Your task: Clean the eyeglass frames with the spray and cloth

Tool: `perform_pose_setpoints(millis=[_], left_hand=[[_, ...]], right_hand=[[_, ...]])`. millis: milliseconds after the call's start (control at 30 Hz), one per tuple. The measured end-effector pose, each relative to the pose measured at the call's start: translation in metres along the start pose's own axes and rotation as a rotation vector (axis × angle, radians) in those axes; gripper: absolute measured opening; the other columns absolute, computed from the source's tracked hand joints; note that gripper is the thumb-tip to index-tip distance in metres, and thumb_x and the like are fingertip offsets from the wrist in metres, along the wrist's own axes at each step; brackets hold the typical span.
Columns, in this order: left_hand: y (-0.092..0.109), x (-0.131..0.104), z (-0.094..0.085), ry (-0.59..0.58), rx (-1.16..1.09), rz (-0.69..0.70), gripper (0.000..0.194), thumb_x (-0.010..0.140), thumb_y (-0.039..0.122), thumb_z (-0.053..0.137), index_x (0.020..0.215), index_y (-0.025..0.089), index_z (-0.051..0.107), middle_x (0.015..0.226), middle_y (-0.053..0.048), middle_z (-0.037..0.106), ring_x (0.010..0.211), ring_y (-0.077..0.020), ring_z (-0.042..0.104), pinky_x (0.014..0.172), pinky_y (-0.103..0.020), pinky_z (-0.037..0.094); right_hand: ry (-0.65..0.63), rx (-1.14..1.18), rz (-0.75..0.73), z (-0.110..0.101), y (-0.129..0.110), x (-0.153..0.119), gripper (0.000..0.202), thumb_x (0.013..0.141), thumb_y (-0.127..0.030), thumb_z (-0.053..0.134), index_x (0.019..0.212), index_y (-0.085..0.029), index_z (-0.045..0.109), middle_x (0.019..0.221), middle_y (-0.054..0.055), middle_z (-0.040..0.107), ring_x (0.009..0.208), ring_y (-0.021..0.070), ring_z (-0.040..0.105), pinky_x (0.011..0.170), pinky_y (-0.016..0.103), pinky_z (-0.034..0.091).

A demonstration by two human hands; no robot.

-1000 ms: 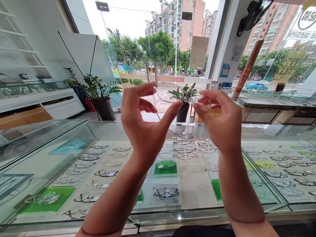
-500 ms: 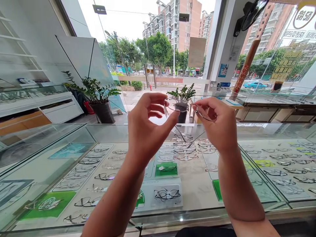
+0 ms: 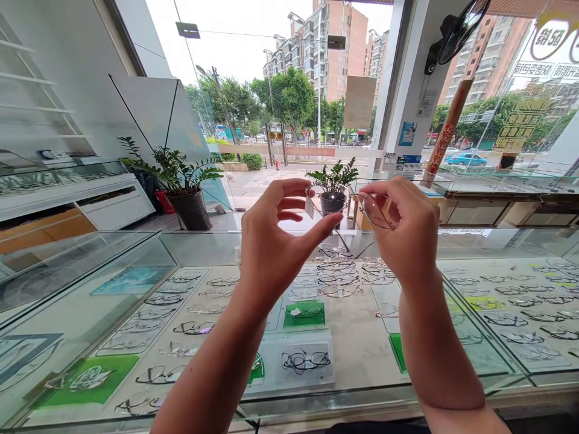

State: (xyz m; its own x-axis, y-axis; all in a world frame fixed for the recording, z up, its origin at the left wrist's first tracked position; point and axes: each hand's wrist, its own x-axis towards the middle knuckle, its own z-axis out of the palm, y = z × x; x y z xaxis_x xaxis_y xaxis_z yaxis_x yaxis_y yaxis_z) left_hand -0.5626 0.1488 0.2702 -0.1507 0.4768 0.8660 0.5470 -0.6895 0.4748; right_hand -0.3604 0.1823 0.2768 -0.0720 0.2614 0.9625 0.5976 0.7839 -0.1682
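A pair of thin-rimmed eyeglasses [image 3: 375,213] is held up above the glass display case, its lenses side by side and its temples pointing away and down. My left hand [image 3: 283,232] has its fingers curled at the left end of the frame, by a small pale tag, with the thumb stretched along below the left lens. At the other end, my right hand [image 3: 407,226] pinches the right side of the rim. The right fingertips are partly hidden behind the lens.
Beneath my arms, the glass display case [image 3: 362,349] holds rows of spectacle frames and green display cards [image 3: 304,314]. Potted plants [image 3: 190,210] stand beyond it, before a large window. Another counter [image 3: 488,208] stands at the right.
Both hands and the eyeglasses sit slightly lower and farther right in view. The eyeglasses have tilted, so the right lens shows more of its face. The left thumb has straightened.
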Motion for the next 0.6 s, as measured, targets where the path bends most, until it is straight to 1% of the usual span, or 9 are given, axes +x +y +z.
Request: perform_pose_setpoints(millis=[167, 267, 300, 400, 467, 533, 600], left_hand=[[0.001, -0.003, 0.003, 0.008, -0.014, -0.005, 0.057, 0.08, 0.051, 0.1, 0.124, 0.026, 0.073, 0.118, -0.006, 0.082, 0.098, -0.0221, 0.08, 0.078, -0.034, 0.07], [0.0, -0.003, 0.004, 0.053, -0.032, 0.047, 0.057, 0.081, 0.048, 0.1, 0.127, 0.028, 0.071, 0.122, -0.006, 0.081, 0.106, -0.024, 0.08, 0.083, -0.037, 0.071], [0.001, -0.003, 0.005, 0.088, -0.036, 0.073, 0.058, 0.081, 0.047, 0.1, 0.128, 0.029, 0.07, 0.125, -0.005, 0.08, 0.111, -0.0253, 0.08, 0.085, -0.039, 0.072], [0.001, -0.004, 0.007, 0.208, -0.047, 0.146, 0.059, 0.081, 0.044, 0.101, 0.13, 0.034, 0.068, 0.134, -0.005, 0.077, 0.125, -0.0287, 0.077, 0.092, -0.045, 0.072], [0.001, -0.005, 0.008, 0.259, -0.051, 0.174, 0.059, 0.082, 0.044, 0.1, 0.131, 0.036, 0.067, 0.136, -0.005, 0.076, 0.13, -0.0301, 0.075, 0.093, -0.047, 0.072], [0.0, -0.005, 0.01, 0.287, -0.049, 0.18, 0.06, 0.083, 0.046, 0.1, 0.131, 0.037, 0.066, 0.137, -0.005, 0.075, 0.132, -0.0316, 0.074, 0.093, -0.049, 0.072], [-0.002, -0.005, 0.011, 0.305, -0.048, 0.179, 0.06, 0.084, 0.049, 0.099, 0.132, 0.037, 0.065, 0.137, -0.005, 0.074, 0.133, -0.0329, 0.074, 0.092, -0.05, 0.072]], right_hand=[[-0.002, -0.04, -0.006, -0.002, -0.001, 0.0, 0.014, 0.109, -0.026, 0.064, 0.104, -0.023, 0.077, 0.087, 0.003, 0.067, 0.077, 0.0184, 0.061, 0.075, 0.036, 0.049], [0.012, -0.023, -0.028, -0.004, 0.001, 0.0, 0.011, 0.107, -0.028, 0.067, 0.112, -0.024, 0.076, 0.093, 0.004, 0.069, 0.082, 0.0209, 0.064, 0.079, 0.04, 0.052], [0.021, -0.008, -0.034, -0.005, 0.001, 0.0, 0.014, 0.105, -0.029, 0.07, 0.118, -0.025, 0.075, 0.098, 0.005, 0.071, 0.086, 0.0229, 0.066, 0.081, 0.042, 0.054], [0.045, 0.072, -0.03, -0.007, 0.002, 0.0, 0.04, 0.099, -0.036, 0.081, 0.136, -0.03, 0.069, 0.122, 0.01, 0.075, 0.107, 0.0308, 0.071, 0.092, 0.049, 0.059], [0.056, 0.127, -0.012, -0.009, 0.001, 0.0, 0.051, 0.096, -0.04, 0.085, 0.142, -0.032, 0.065, 0.135, 0.012, 0.074, 0.117, 0.0335, 0.072, 0.099, 0.053, 0.06], [0.053, 0.144, 0.005, -0.011, 0.0, 0.001, 0.05, 0.096, -0.042, 0.086, 0.141, -0.033, 0.065, 0.138, 0.011, 0.075, 0.119, 0.0341, 0.073, 0.102, 0.055, 0.061], [0.03, 0.126, 0.021, -0.012, -0.001, 0.001, 0.047, 0.097, -0.044, 0.086, 0.139, -0.033, 0.067, 0.135, 0.011, 0.076, 0.119, 0.0343, 0.073, 0.104, 0.056, 0.062]])
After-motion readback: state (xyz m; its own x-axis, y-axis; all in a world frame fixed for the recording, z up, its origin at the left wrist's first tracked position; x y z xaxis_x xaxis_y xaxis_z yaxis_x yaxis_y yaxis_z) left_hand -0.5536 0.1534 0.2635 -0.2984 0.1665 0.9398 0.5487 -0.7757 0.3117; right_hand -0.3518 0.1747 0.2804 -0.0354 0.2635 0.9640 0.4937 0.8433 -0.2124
